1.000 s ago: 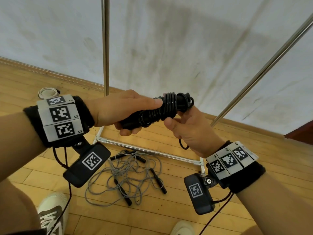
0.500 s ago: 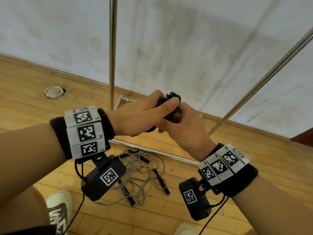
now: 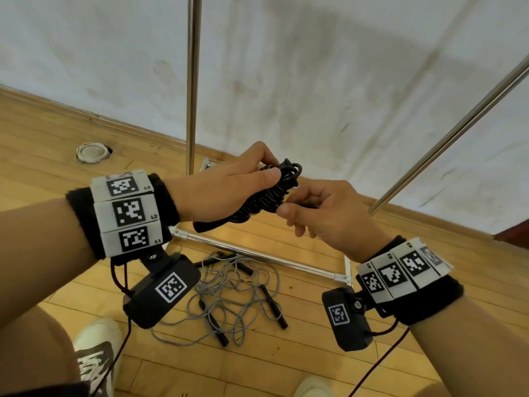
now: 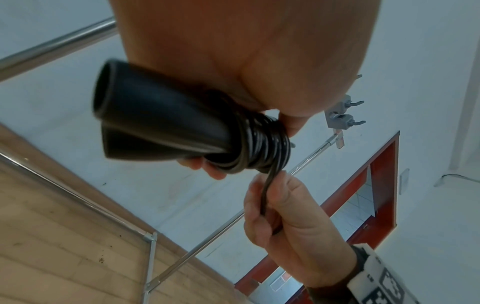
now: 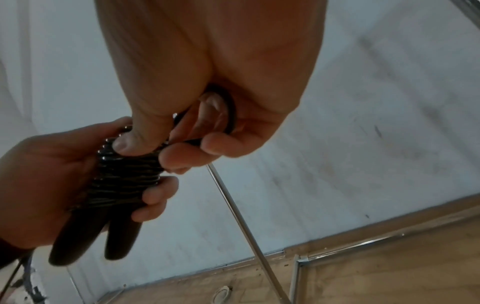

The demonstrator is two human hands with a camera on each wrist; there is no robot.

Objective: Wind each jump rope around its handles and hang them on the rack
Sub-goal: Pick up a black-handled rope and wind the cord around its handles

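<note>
Change: black jump rope (image 3: 264,196) is being held differently from a second ago; the bundle, then lying level and side-on between the hands, is now being tilted with its handle ends pointing down toward the near left, and both hands are being kept closer together.
Left hand: left hand (image 3: 226,187) is being kept wrapped around the two paired handles (image 4: 155,127) and the coils, fingers curled over the wound part.
Right hand: right hand (image 3: 326,213) is being closed on the loose tail (image 4: 267,193), which is being pinched between thumb and fingers just beside the coils; a short loop of it is being passed round a finger in the right wrist view.
Winding: nearly all of the cord is being held in tight turns, so only the tail is judged to be left for tucking or a last wrap.
Rack: rack (image 3: 192,81) is standing just beyond the hands; nothing is being hung on the parts in view.
Remaining: grey jump ropes (image 3: 229,290) are lying tangled on the floor (image 3: 43,138) below, not yet being wound.
</note>
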